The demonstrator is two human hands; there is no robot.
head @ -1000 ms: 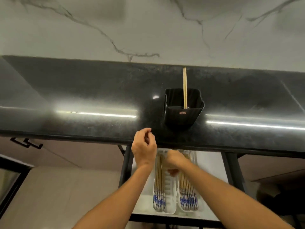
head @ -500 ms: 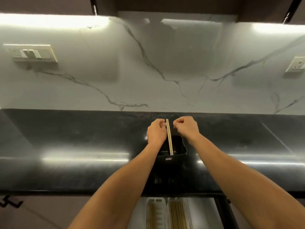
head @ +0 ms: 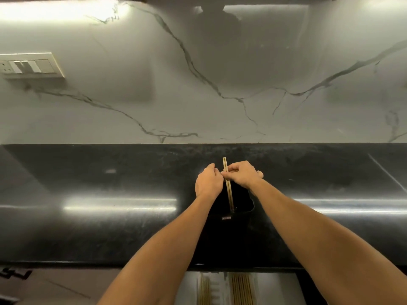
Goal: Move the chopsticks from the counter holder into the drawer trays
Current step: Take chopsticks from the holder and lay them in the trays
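Two light wooden chopsticks (head: 228,188) stand upright in a black holder (head: 241,219) on the black counter (head: 110,216). My left hand (head: 208,181) touches them from the left near their tops, fingertips pinched against the sticks. My right hand (head: 241,175) comes in from the right, and its fingers are closed around the same pair just below the tips. Under the counter's front edge the open drawer shows two pale trays. The left tray (head: 214,290) and the right tray (head: 255,290) both hold several chopsticks lying lengthwise.
A white marble backsplash (head: 198,84) rises behind the counter. A switch plate (head: 28,66) sits on it at the far left. My forearms cross the counter's front edge on both sides of the holder.
Both hands rose from the drawer to the pair standing in the holder. Half a second ago they flanked the sticks; now my right fingers have closed over them. The view tilted up.
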